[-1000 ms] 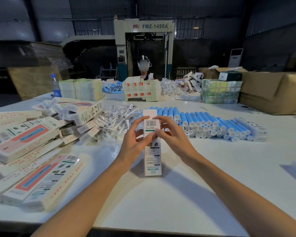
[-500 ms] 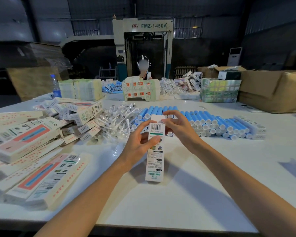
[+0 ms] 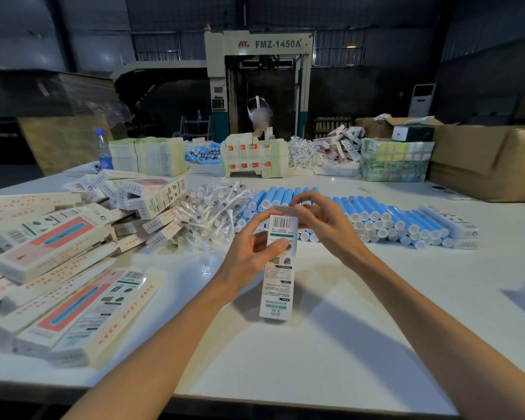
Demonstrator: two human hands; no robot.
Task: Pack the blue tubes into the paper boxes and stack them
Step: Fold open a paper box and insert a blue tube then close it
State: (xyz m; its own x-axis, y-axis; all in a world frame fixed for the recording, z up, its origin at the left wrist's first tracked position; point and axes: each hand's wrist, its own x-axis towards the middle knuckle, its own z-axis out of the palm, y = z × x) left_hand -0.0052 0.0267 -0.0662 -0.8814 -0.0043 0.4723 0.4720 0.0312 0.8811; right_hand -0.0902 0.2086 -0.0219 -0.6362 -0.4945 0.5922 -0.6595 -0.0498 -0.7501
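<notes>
White card, printed with a barcode near its top: that is the paper box [image 3: 278, 268] I have between both hands, standing on end with its long side running away from me. My left hand [image 3: 249, 256] grips it around the upper half, thumb across the printed face and the other fingers curled behind. My right hand [image 3: 325, 225] is bent over the top end, its fingertips [image 3: 297, 204] pinching the end flap. The lower end sits down by the white table [image 3: 315, 374]; I cannot tell whether it touches.

Just beyond my fingers lie the blue tubes [image 3: 376, 213], white-capped, side by side in a long row that runs off past my right hand. Beyond my left hand, touching the near end of that row, is a heap of clear-wrapped white parts [image 3: 212, 207]. Further out to the left of my left hand lies a loose spread of filled and flat boxes [image 3: 58, 268], some showing a red-and-blue panel. Well beyond my fingers, at the far edge of the table, stand a water bottle [image 3: 103, 150], stacked cartons [image 3: 158, 156] and a brown cardboard carton [image 3: 482, 162].
</notes>
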